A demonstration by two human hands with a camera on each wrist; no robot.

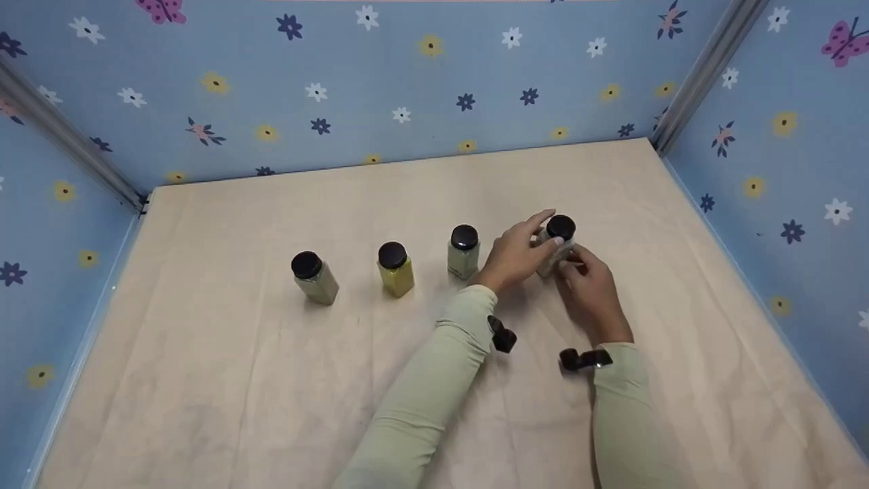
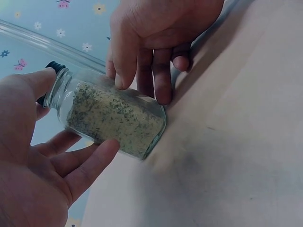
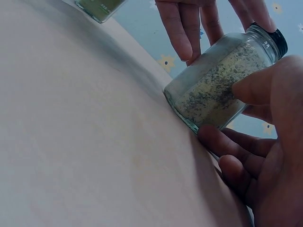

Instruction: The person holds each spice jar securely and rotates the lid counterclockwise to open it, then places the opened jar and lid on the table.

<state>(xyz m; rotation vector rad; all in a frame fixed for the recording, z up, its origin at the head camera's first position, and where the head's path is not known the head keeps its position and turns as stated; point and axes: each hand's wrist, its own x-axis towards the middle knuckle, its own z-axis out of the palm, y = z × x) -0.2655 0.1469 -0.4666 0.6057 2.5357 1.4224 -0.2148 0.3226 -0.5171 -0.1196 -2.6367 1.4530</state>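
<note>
Both hands are at a glass spice jar [image 2: 116,118] with a black cap [image 1: 561,227], the rightmost of the jars on the table. It holds pale seasoning mixed with green flakes. My left hand [image 1: 518,254] grips it from the left, its thumb against the cap and the other fingers along the glass. From the right, my right hand [image 1: 597,291] pinches the lower body, thumb on one face and fingers near the base. In the right wrist view the jar's bottom edge [image 3: 182,113] is right at the cloth.
Three more black-capped jars stand in a row to the left: a green one [image 1: 464,255] close to my left wrist, a yellow one [image 1: 396,272] and a grey-green one [image 1: 316,280]. Beige cloth [image 1: 204,339] covers the table. Blue flowered panels [image 1: 407,75] enclose its back and sides.
</note>
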